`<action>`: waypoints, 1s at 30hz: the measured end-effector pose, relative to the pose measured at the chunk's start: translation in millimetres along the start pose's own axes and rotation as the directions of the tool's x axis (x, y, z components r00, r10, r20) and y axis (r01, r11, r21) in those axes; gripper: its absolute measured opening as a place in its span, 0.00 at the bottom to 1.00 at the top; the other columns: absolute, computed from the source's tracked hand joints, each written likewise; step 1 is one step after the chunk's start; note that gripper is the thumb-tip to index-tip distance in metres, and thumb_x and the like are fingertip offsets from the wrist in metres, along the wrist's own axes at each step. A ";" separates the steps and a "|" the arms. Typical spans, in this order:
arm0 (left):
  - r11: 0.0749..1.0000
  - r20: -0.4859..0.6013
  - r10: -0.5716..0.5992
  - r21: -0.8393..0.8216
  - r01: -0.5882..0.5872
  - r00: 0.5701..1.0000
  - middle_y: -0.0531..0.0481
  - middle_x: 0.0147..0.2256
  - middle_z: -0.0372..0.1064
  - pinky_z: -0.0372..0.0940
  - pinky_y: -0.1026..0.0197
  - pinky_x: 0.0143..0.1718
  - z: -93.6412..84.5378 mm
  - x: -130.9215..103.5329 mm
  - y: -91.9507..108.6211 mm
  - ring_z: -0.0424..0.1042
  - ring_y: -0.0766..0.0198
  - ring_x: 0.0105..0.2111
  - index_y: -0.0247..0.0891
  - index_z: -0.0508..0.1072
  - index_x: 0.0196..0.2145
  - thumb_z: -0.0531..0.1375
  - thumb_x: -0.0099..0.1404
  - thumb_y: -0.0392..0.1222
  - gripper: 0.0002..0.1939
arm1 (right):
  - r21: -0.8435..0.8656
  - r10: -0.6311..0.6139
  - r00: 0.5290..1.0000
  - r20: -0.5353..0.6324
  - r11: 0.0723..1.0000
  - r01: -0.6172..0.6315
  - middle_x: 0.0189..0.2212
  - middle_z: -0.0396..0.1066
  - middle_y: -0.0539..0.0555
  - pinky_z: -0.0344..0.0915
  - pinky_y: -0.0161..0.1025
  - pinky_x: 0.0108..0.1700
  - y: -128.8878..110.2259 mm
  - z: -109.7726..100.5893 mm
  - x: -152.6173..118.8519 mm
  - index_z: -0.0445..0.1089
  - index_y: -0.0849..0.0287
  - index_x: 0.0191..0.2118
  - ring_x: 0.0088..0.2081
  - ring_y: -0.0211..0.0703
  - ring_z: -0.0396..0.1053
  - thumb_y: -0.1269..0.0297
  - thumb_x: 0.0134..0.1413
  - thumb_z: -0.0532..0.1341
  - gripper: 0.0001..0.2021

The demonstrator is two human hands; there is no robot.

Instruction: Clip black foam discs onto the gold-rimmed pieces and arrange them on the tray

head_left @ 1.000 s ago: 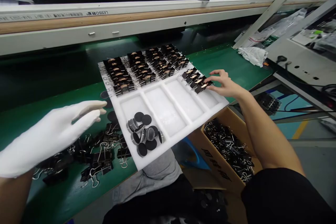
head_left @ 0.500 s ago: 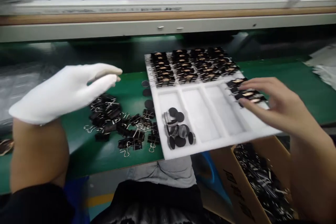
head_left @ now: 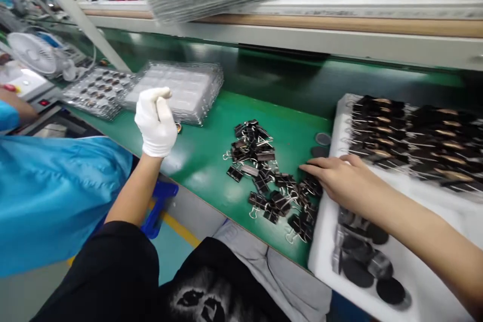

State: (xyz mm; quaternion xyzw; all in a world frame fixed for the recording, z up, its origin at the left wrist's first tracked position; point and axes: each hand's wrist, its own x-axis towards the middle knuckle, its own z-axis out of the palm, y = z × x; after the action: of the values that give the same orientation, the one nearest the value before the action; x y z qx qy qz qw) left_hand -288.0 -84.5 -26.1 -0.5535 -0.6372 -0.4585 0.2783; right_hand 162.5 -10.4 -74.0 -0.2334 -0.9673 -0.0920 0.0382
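Observation:
My left hand (head_left: 155, 123), in a white glove, is raised over the left part of the green table. Its fingers curl in against the thumb; whatever is between them, if anything, is not visible. Just beside it lies a small round piece (head_left: 178, 128). My bare right hand (head_left: 341, 173) reaches across the left edge of the white foam tray (head_left: 320, 241), fingers stretched out. Its fingertips are above loose black binder clips (head_left: 279, 201), close to dark discs (head_left: 320, 152). Rows of clips (head_left: 379, 128) fill the tray's far compartments, and several black discs (head_left: 358, 271) lie in a near one.
Stacked clear plastic trays (head_left: 177, 90) stand at the back left. Beside them is a tray of round pieces (head_left: 103, 88). A person's blue sleeve (head_left: 64, 196) is close on the left. A white fan (head_left: 33, 53) stands farther off. A shelf edge (head_left: 264, 30) runs above the table.
The view has swung left. My left hand has moved left to beside the plastic trays, its fingers more curled. My right hand has gone from the tray's right side to its left edge.

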 end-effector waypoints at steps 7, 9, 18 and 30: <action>0.906 0.462 -0.287 0.416 0.080 0.839 0.30 0.68 0.60 0.59 0.32 0.67 -35.9 -51.8 -87.0 0.59 0.34 0.70 0.39 0.71 0.61 0.64 0.64 0.61 0.34 | 0.160 -0.007 1.000 -0.029 0.987 0.012 0.41 0.78 0.59 0.62 0.46 0.37 16.1 14.9 -5.7 0.80 0.56 0.50 0.37 0.51 0.79 0.71 0.65 0.55 0.18; 0.888 0.560 -0.356 0.453 0.083 0.749 0.31 0.74 0.49 0.55 0.28 0.68 -35.3 -55.6 -96.1 0.50 0.29 0.73 0.43 0.68 0.67 0.65 0.62 0.64 0.41 | 0.190 0.001 1.000 -0.029 0.982 0.004 0.40 0.75 0.58 0.61 0.46 0.36 18.3 15.8 -5.0 0.81 0.54 0.46 0.36 0.50 0.78 0.71 0.64 0.56 0.15; 0.974 0.740 -0.042 0.180 -0.138 0.671 0.35 0.61 0.68 0.59 0.43 0.70 -25.2 -64.7 -62.8 0.63 0.44 0.66 0.38 0.72 0.61 0.57 0.72 0.58 0.28 | 0.242 0.048 0.996 -0.080 0.970 -0.028 0.44 0.76 0.58 0.66 0.48 0.38 -2.4 -25.3 -13.6 0.74 0.56 0.46 0.31 0.47 0.71 0.64 0.74 0.53 0.12; 0.955 0.883 0.175 -0.045 -0.293 0.435 0.32 0.61 0.66 0.62 0.38 0.59 18.9 -50.1 16.1 0.66 0.38 0.61 0.42 0.68 0.69 0.63 0.67 0.63 0.38 | 0.299 0.099 0.972 -0.212 0.954 -0.032 0.43 0.80 0.57 0.71 0.51 0.42 -16.2 -55.7 -35.1 0.70 0.55 0.47 0.38 0.53 0.77 0.64 0.74 0.56 0.06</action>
State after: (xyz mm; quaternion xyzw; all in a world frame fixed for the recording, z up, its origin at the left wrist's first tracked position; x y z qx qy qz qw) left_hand -258.0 -90.7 -72.9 -0.7752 -0.6311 -0.0282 0.0035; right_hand 188.0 -51.1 -26.0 -0.2454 -0.9512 0.0282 0.1846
